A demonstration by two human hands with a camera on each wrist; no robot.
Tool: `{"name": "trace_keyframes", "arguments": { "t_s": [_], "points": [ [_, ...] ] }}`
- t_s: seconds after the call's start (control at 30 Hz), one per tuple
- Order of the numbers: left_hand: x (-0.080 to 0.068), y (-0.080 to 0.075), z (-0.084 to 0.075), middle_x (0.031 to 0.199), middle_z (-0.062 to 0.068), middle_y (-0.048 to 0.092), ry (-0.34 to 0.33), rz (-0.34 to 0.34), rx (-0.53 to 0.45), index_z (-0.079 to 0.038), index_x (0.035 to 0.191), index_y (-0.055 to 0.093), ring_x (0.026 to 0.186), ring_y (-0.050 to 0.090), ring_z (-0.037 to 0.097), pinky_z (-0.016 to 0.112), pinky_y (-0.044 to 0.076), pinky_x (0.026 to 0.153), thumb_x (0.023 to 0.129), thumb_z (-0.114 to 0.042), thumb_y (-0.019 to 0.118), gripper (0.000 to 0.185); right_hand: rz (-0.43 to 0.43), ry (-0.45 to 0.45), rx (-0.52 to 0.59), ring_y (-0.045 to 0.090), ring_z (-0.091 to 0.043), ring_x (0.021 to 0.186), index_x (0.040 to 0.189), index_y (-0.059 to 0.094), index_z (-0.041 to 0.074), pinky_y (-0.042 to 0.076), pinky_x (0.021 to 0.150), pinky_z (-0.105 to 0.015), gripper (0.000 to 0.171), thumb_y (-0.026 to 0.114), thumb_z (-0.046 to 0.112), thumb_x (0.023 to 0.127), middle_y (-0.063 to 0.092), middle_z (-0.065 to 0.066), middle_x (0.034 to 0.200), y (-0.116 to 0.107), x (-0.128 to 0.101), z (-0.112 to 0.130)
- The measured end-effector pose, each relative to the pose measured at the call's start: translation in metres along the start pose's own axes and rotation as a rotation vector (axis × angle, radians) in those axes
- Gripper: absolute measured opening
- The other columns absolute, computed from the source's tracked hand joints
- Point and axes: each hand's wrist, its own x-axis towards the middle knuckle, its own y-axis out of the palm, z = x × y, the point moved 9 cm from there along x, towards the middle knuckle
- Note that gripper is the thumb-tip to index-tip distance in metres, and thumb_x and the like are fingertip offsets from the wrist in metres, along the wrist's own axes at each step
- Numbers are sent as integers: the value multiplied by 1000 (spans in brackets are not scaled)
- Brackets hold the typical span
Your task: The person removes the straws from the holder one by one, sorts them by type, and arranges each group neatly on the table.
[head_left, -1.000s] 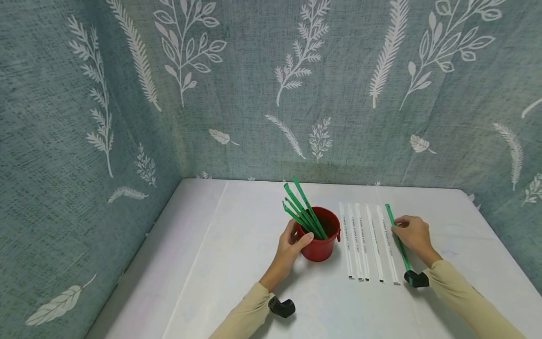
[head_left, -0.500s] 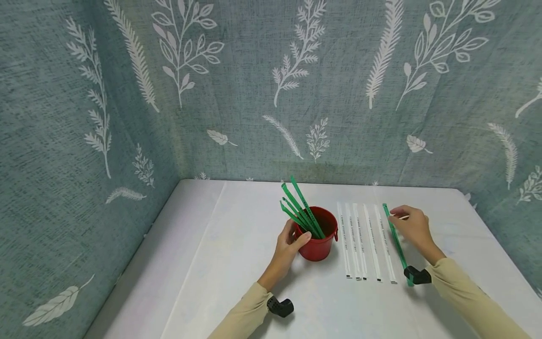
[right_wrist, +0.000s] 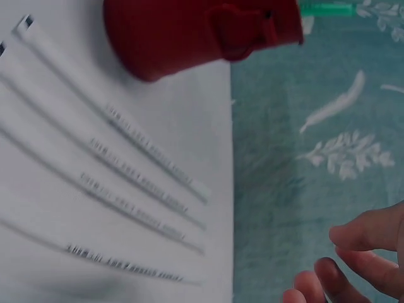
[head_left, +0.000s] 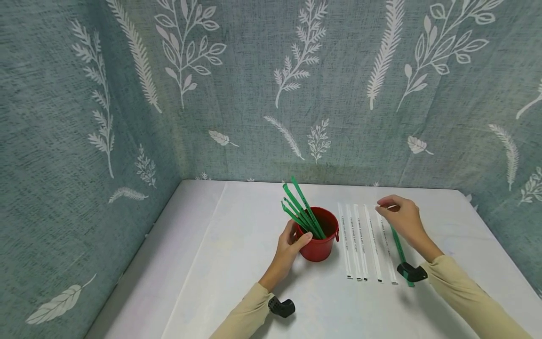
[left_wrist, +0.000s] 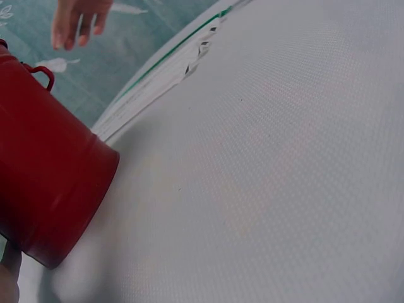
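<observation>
My left hand (head_left: 284, 255) grips the side of a small red bucket (head_left: 316, 250), thumb at its near rim. Several long green straws in printed wrappers (head_left: 292, 195) lean out of the bucket to the left. My right hand (head_left: 406, 221) is raised at the far ends of the white straws, its fingers loosely bent. Nothing shows between those fingers (right_wrist: 366, 230) in the right wrist view. Under that hand and wrist lies one green straw (head_left: 398, 242), partly hidden. Left of it, several white wrapped straws (head_left: 373, 245) with black print lie side by side.
The white-covered table (head_left: 228, 263) ends at a green-grey patterned cloth (head_left: 245, 94) at the back and left. A black wrist camera (head_left: 411, 272) hangs over the near end of the green straw; another camera (head_left: 281, 307) sits below my left wrist.
My right hand has let go of the green straw on the table, lifted, and moved left and away from me over the white straws. My left hand and the bucket have stayed put.
</observation>
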Motion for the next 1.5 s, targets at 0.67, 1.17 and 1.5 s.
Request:
{"name": "trace_keyframes", "arguments": {
  "t_s": [0.67, 1.17, 1.5],
  "points": [
    [2, -1, 10, 137, 6, 47, 0, -11, -5, -15, 141, 39, 127, 40, 22, 38, 39, 100, 91, -21, 58, 54, 41, -64, 140, 59, -28, 87, 105, 65, -2, 51, 61, -21, 21, 63, 13, 90, 64, -17, 99, 24, 11, 52],
    [3, -4, 14, 134, 0, 50, 11, -32, -4, -22, 139, 42, 126, 41, 19, 40, 39, 100, 91, -25, 59, 50, 85, -103, 241, 60, -26, 90, 104, 66, 5, 53, 66, -30, 18, 66, 14, 89, 65, -12, 100, 61, 18, 96],
    [-3, 1, -12, 135, 9, 49, -17, -21, 19, -11, 140, 40, 126, 42, 21, 43, 36, 103, 91, -23, 57, 52, 101, -129, 270, 63, -27, 88, 102, 67, 5, 54, 71, -42, 18, 69, 13, 85, 67, -11, 97, 82, 19, 115]
  ]
}}
